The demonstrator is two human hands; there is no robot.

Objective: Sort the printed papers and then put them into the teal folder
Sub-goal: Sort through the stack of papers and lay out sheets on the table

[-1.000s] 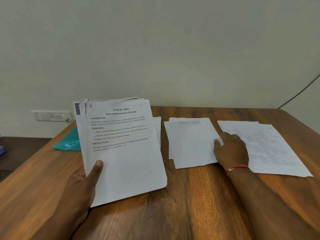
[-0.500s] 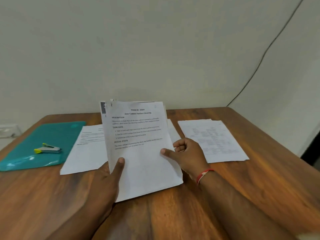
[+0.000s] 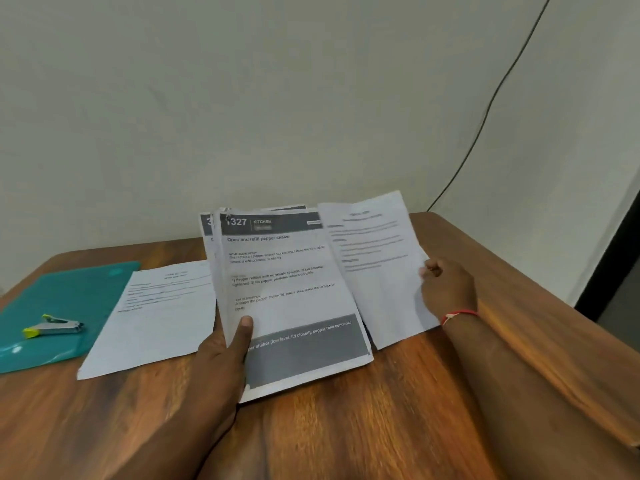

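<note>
My left hand (image 3: 221,358) grips the stack of printed papers (image 3: 294,299) at its lower left corner, with the thumb pressed on the front page and the other fingers hidden behind it. The stack stands tilted, its lower edge close to the wooden table (image 3: 346,427), and the top page shows a dark header with "KITCHEN" and the title "Open and refill pepper shaker". My right hand (image 3: 446,289) pinches the right edge of a single sheet (image 3: 377,271), which is raised just beside the stack on the right; its left edge goes behind the stack. On my right wrist is a red thread (image 3: 459,315). Another printed sheet (image 3: 156,317) lies flat on the table to the left of the stack. The teal folder (image 3: 52,306) lies further left, partly under this sheet, and a small stapler (image 3: 52,328) with a yellow-green end rests on it.
</note>
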